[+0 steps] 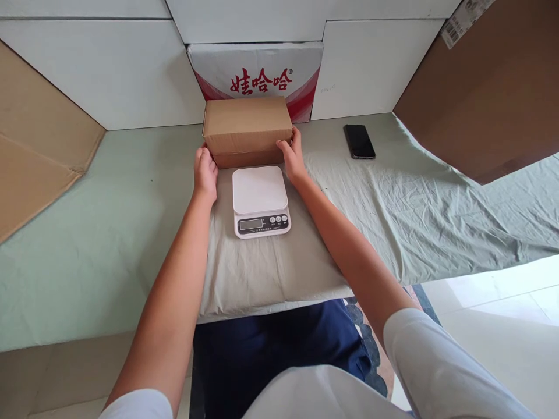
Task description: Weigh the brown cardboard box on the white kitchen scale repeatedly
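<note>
A closed brown cardboard box (247, 125) stands on the cloth-covered table, between my two hands. My left hand (205, 171) is at the box's lower left corner, its fingers curled and partly hidden by the box edge. On the right end, my right hand (293, 156) grips the box, with the thumb on the front face and the fingers around the side. Just in front of the box lies a white digital kitchen scale (261, 192), with a bare platform. Its display looks blank, and three round buttons sit beside it.
Behind the box stands a white and red carton (257, 64) with red lettering, against white panels. A black smartphone (359, 141) lies to the right. Large brown cardboard pieces (39, 139) flank the left and right sides. The green cloth (113, 233) is wrinkled on the right.
</note>
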Demonstrator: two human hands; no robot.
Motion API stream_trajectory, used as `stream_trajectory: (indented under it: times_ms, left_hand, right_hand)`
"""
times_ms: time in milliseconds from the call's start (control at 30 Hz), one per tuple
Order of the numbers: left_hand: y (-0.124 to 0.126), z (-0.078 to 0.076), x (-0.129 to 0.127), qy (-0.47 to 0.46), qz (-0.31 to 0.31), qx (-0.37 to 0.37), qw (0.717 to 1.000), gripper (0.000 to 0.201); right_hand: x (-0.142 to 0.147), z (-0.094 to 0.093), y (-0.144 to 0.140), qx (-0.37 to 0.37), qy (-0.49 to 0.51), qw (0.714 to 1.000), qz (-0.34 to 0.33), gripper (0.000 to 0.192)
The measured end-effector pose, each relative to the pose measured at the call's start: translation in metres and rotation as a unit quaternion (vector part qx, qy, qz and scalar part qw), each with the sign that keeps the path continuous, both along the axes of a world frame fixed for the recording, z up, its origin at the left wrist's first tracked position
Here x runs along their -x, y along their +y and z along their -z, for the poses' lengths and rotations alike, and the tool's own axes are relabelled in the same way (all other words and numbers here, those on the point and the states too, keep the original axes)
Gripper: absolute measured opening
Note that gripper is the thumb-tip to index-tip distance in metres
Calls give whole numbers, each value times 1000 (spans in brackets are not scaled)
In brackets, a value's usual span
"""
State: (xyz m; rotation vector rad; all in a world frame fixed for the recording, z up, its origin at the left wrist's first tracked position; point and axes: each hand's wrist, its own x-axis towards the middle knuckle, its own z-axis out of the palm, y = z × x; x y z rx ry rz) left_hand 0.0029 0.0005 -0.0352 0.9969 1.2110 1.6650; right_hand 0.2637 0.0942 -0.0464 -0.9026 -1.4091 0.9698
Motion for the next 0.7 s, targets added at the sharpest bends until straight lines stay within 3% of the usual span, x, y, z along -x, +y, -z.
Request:
stream_trajectory:
  times_ms: [200, 367, 500, 700]
  left_hand:
    - [-11, -19, 27, -16, -27, 21, 999, 67]
    - [-19, -27, 25, -14, -27, 31, 999, 70]
    - [-16, -19, 20, 7, -8, 36, 999, 80]
    - [-13, -9, 9, 16, 8, 36, 999, 80]
  right_hand:
    - [-42, -25, 12, 73, 103, 990, 56, 72]
    - [-74, -30, 11, 116, 76, 987, 82, 71]
    - [-66, -26, 1, 134, 61, 987, 67, 75]
    - [-33, -24, -17, 141, 50, 989, -3, 76]
